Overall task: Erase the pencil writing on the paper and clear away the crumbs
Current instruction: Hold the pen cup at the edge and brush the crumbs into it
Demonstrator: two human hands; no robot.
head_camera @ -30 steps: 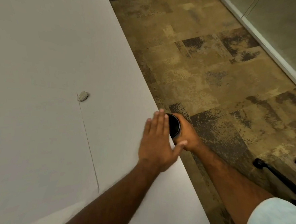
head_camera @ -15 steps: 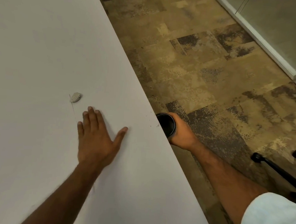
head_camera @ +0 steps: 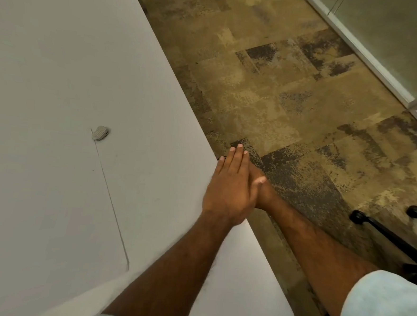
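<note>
A white sheet of paper [head_camera: 41,170] lies on the white table [head_camera: 170,120], its right edge showing as a thin line. A small grey-white eraser [head_camera: 100,133] rests at the paper's far right corner. A few tiny dark crumbs [head_camera: 93,169] dot the surface near that edge. My left hand [head_camera: 230,189] lies flat and empty at the table's right edge, fingertips reaching past it. My right hand [head_camera: 264,196] sits just below the edge, mostly covered by the left. The black cup it holds is hidden except for a dark sliver [head_camera: 223,157].
The table edge runs diagonally from top centre to bottom right. Beyond it is mottled brown carpet [head_camera: 281,89]. A black chair base with castors [head_camera: 382,231] stands at the right, and a white baseboard [head_camera: 370,58] runs along the far wall.
My left hand swept right across the table, from beside the eraser to the edge, and now covers the cup. My right hand stayed below the edge with the cup.
</note>
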